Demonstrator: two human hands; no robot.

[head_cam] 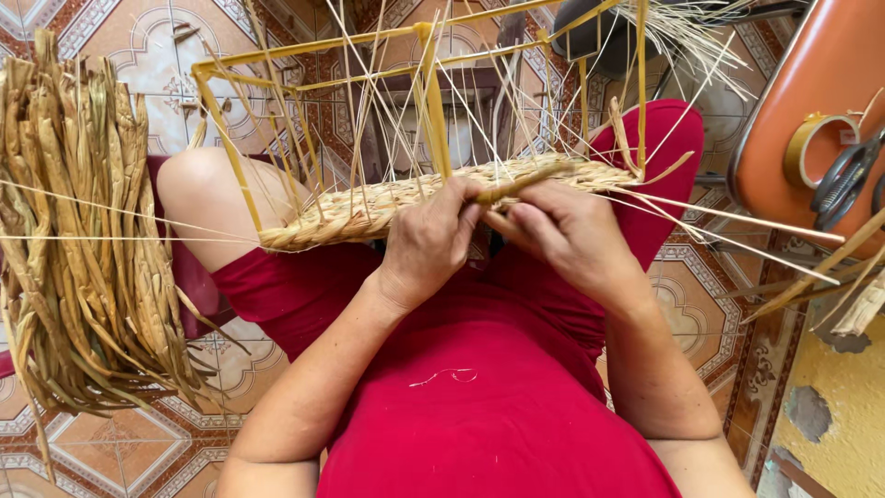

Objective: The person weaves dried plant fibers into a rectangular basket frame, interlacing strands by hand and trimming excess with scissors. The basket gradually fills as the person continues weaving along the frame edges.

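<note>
A weaver's left hand (426, 242) and right hand (564, 231) pinch a twisted straw strand (521, 183). The woven base (387, 205) in a yellow frame (426, 101) rests on the lap.

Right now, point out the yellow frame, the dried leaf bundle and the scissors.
yellow frame (313, 46), head view, on its top bar.
dried leaf bundle (78, 231), head view, mid-bundle.
scissors (843, 180), head view, on a dark handle.
</note>
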